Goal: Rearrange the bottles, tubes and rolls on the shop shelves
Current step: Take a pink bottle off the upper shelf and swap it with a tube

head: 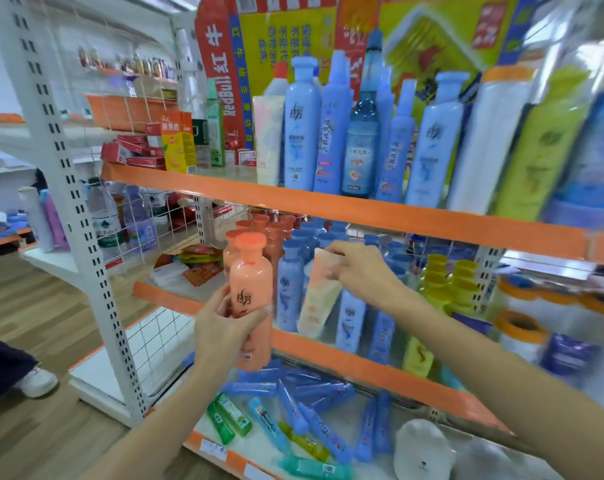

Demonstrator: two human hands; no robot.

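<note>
My left hand [226, 327] grips an orange bottle [250, 271] by its lower half and holds it upright in front of the middle shelf [328, 355]. My right hand [359, 271] pinches the top edge of a pale cream tube [319, 299], which hangs tilted before the blue bottles [290, 289] on that shelf. More orange bottles [272, 233] stand behind. The top shelf [293, 199] carries blue bottles [302, 126], another pale tube [267, 136] and wrapped rolls [490, 140]. Blue and green tubes [304, 410] lie scattered on the bottom shelf [221, 448].
Yellow bottles [445, 282] and orange-capped rolls [522, 327] fill the middle shelf's right side. A white round object [421, 452] sits on the bottom shelf. A white upright post [72, 202] and wire divider stand left. Another person's shoe [39, 381] is on the wooden floor.
</note>
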